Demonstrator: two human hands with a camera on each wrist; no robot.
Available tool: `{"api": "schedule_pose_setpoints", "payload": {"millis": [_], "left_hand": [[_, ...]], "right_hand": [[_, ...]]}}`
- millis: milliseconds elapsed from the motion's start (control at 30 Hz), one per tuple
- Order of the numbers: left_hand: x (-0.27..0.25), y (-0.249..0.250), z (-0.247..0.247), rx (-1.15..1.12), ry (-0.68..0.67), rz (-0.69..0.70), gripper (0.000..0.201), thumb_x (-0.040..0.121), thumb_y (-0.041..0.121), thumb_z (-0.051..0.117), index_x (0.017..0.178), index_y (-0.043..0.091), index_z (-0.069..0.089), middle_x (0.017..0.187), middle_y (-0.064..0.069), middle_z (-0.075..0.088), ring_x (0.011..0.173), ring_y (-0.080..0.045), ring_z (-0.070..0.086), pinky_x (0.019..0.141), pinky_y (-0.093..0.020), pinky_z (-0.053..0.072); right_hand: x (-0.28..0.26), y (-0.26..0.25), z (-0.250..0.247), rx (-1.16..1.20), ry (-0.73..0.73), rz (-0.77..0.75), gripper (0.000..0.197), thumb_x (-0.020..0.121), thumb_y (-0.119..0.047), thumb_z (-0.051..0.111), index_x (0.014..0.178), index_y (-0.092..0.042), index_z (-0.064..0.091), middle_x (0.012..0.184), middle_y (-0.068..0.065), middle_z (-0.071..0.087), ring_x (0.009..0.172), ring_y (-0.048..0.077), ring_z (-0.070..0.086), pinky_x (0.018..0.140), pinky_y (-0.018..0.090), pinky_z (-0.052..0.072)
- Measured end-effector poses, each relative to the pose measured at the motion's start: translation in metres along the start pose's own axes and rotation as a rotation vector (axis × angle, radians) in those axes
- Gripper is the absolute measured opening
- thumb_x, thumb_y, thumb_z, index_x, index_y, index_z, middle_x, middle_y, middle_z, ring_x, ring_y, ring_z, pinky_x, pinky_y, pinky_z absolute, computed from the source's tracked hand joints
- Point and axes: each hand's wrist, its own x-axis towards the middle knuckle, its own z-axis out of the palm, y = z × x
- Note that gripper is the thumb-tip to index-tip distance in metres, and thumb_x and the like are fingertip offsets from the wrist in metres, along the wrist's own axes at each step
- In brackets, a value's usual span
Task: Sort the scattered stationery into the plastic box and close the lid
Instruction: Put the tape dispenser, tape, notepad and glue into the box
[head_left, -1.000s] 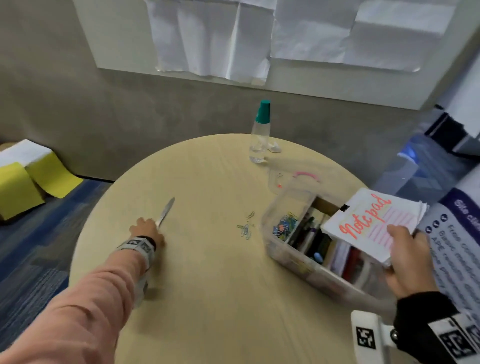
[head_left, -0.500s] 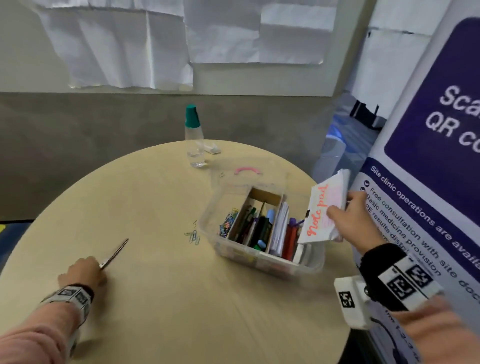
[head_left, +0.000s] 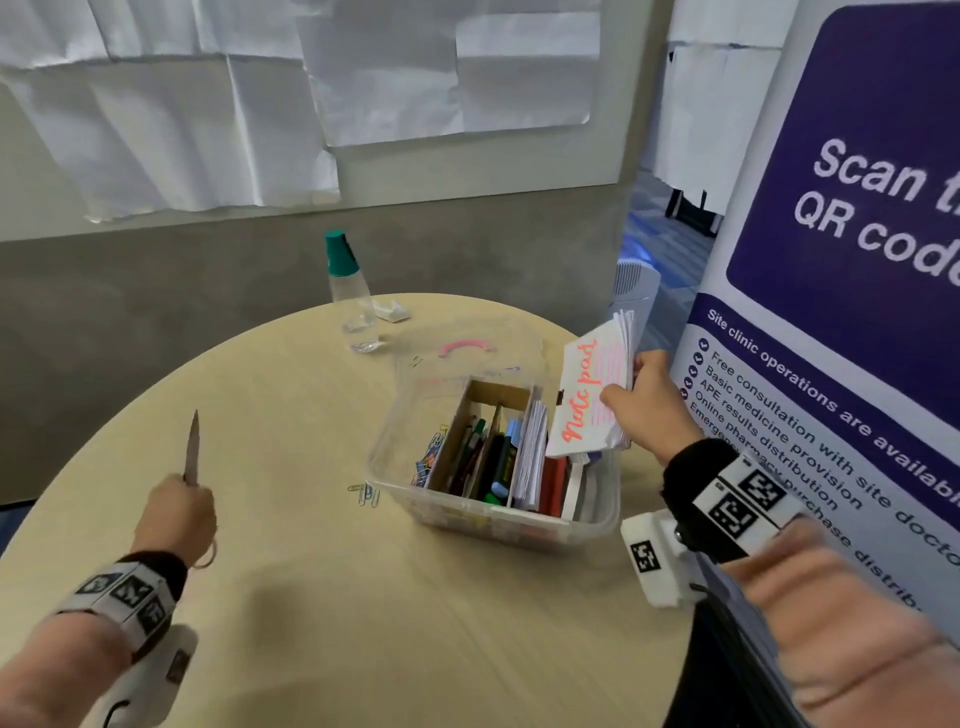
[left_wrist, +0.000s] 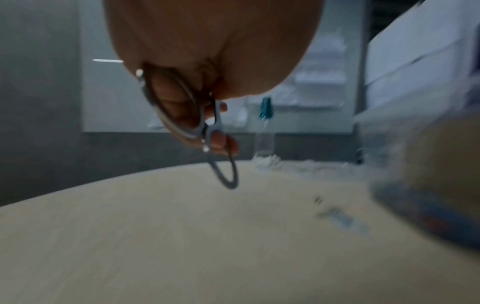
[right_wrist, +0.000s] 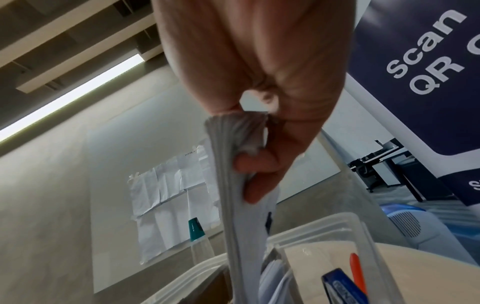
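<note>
A clear plastic box (head_left: 395, 486) stands on the round table, packed with pens, clips and paper pads. My right hand (head_left: 647, 410) grips a white note pad (head_left: 587, 400) with orange lettering, held on edge over the box's right end. The wrist view shows my right hand (right_wrist: 259, 148) pinching the note pad (right_wrist: 239, 205) above the box (right_wrist: 363, 242). Left of the box, my left hand (head_left: 176, 512) holds steel scissors (head_left: 192, 449) lifted off the table, blades pointing away. Close up, the scissors (left_wrist: 207, 131) hang from the fingers (left_wrist: 221, 142). Several paper clips (head_left: 365, 492) lie loose by the box.
The clear lid (head_left: 467, 345) with a pink handle lies behind the box. A glue bottle (head_left: 350, 291) with a green cap stands at the table's far edge beside a small white object (head_left: 392, 310). A tall purple banner (head_left: 857, 260) stands close on the right.
My left hand has lifted the scissors off the table, blades up. My right hand has turned the note pad from flat to on edge and lowered it toward the box's right end.
</note>
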Motion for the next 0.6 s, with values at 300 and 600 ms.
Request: {"api": "schedule_pose_setpoints", "payload": {"millis": [300,600], "left_hand": [[-0.075,0.161,-0.019,-0.487,-0.294,0.336,0.020,0.093,0.022,0.051,0.079,0.016,0.038,0.068,-0.002,0.042,0.051,-0.015,0.042,0.041,-0.024,0.038],[-0.146,0.235,0.037,0.073,-0.408,0.644,0.023,0.099,0.019,0.035,0.119,0.012,0.044,0.106,-0.012,0.060,0.084,-0.025,0.056,0.062,-0.028,0.035]], "right_hand": [[0.022,0.002,-0.020,-0.056,-0.102,-0.268,0.019,0.086,0.003,0.052,0.094,-0.011,0.043,0.086,-0.007,0.053,0.089,0.015,0.055,0.065,0.015,0.047],[0.072,0.024,-0.058,0.247,-0.078,-0.253,0.024,0.087,0.004,0.055,0.102,-0.012,0.046,0.089,-0.008,0.055,0.084,0.003,0.056,0.059,0.008,0.048]]}}
